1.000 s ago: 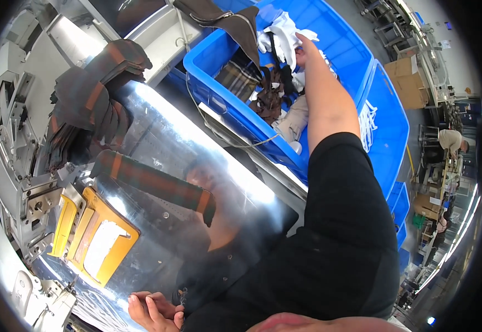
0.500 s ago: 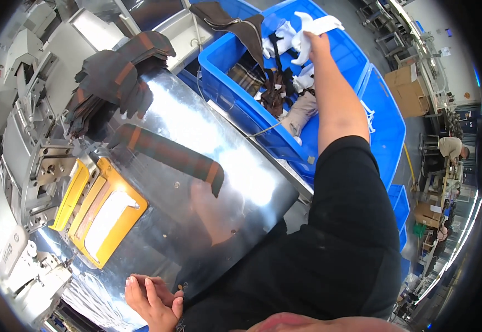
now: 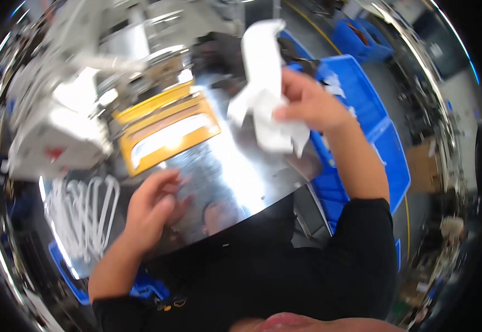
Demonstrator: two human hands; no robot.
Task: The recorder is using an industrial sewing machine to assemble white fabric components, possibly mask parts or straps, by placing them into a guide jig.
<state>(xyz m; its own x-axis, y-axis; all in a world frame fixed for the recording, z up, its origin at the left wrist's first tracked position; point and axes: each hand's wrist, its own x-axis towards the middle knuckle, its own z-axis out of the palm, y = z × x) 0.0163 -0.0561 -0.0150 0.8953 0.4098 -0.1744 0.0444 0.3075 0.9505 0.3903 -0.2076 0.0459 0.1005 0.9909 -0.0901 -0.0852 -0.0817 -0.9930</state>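
A limp white fabric piece (image 3: 262,61) hangs from my right hand (image 3: 315,102), pinched between thumb and fingers above the shiny metal table (image 3: 196,182). Its lower part spreads into ragged, pointed ends. My left hand (image 3: 151,207) is over the table's near left side, fingers loosely bent and apart, with nothing in them. Just beyond it lies a yellow metal plate (image 3: 213,119) with a long slot-shaped opening, fixed by the machine. Dark fabric pieces (image 3: 216,52) are at the far side, blurred and partly behind the white piece.
A white sewing machine head (image 3: 58,133) stands at the left. Below it, several long white strips (image 3: 80,216) lie at the table's left end. Blue bins (image 3: 357,88) with white scraps flank the right side; a cardboard box (image 3: 424,166) stands beyond.
My right hand has come out of the blue bin with the white fabric piece and is now over the table. My left hand has risen over the table. The view has turned left.
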